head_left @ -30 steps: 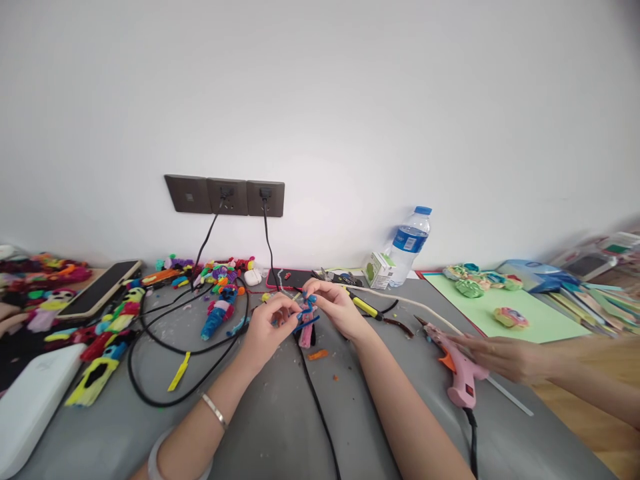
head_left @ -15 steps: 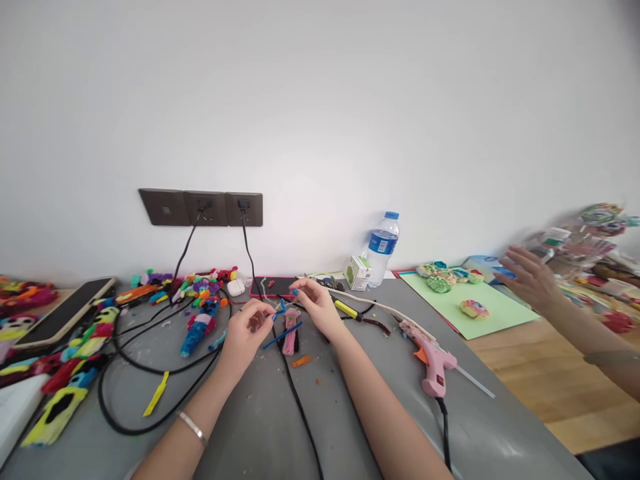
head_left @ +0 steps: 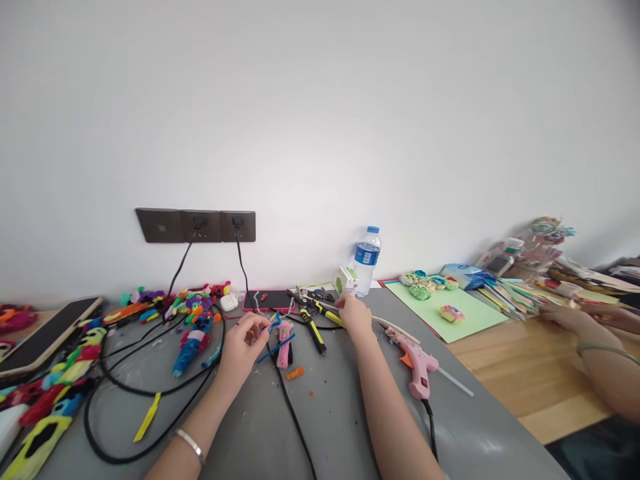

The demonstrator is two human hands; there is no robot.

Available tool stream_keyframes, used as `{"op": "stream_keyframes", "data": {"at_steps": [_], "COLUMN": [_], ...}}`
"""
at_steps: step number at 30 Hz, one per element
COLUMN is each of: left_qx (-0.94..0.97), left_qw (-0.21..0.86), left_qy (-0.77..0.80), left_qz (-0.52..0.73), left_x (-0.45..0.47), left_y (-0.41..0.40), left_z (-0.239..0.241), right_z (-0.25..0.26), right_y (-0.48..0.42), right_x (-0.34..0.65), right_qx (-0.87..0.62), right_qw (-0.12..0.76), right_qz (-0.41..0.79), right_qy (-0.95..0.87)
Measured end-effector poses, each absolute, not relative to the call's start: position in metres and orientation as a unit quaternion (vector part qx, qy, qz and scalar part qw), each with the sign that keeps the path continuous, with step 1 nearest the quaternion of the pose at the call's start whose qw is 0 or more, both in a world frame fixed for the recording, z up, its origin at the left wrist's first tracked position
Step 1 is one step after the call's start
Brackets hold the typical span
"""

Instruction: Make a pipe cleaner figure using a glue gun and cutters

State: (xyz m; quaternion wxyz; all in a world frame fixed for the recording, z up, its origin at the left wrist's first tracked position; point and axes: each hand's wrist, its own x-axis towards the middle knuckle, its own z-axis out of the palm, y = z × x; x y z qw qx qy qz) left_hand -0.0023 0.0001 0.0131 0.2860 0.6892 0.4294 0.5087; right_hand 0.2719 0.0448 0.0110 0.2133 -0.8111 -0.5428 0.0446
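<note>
Your left hand [head_left: 246, 339] has its fingers pinched together on a blue twist [head_left: 275, 321], beside a pink piece [head_left: 284, 348] lying on the grey desk [head_left: 260, 427]. Your right hand [head_left: 356, 319] is by the yellow-handled pliers [head_left: 313, 329]; its fingers are partly hidden, so their opening and any grip cannot be told.

Whether the right hand [head_left: 356, 321] holds anything is hidden; the left edge crops a white device [head_left: 10, 427].

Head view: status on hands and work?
Left hand pinches blue piece. Right hand at pliers, grip hidden. Pink piece on table; black cable close beside it.
</note>
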Motion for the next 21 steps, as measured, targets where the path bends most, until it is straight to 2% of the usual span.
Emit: {"op": "stream_keyframes", "data": {"at_steps": [3, 7, 9, 11, 14, 18, 21], "left_qx": [0.691, 0.688, 0.688, 0.691, 0.696, 0.701, 0.695], "left_qw": [0.282, 0.28, 0.28, 0.28, 0.281, 0.283, 0.285], "left_qy": [0.427, 0.426, 0.427, 0.426, 0.423, 0.415, 0.413], "left_qz": [0.511, 0.517, 0.515, 0.512, 0.508, 0.505, 0.515], "left_x": [-0.003, -0.001, 0.001, 0.002, 0.003, 0.002, 0.001], "left_y": [0.001, 0.001, 0.0, -0.001, -0.002, -0.003, -0.002], "left_z": [0.011, 0.011, 0.012, 0.013, 0.015, 0.016, 0.017], "right_z": [0.022, 0.053, 0.07, 0.081, 0.082, 0.061, 0.045], "right_y": [0.042, 0.033, 0.03, 0.032, 0.042, 0.062, 0.07], "right_x": [0.272, 0.273, 0.267, 0.253, 0.225, 0.194, 0.186], "right_qx": [-0.8, -0.683, -0.605, -0.558, -0.498, -0.442, -0.452], "right_qw": [0.241, 0.421, 0.499, 0.529, 0.501, 0.403, 0.404], "right_qz": [0.022, -0.055, -0.042, 0.0, 0.069, 0.136, 0.181], "right_qy": [-0.549, -0.594, -0.62, -0.64, -0.704, -0.79, -0.774]}}
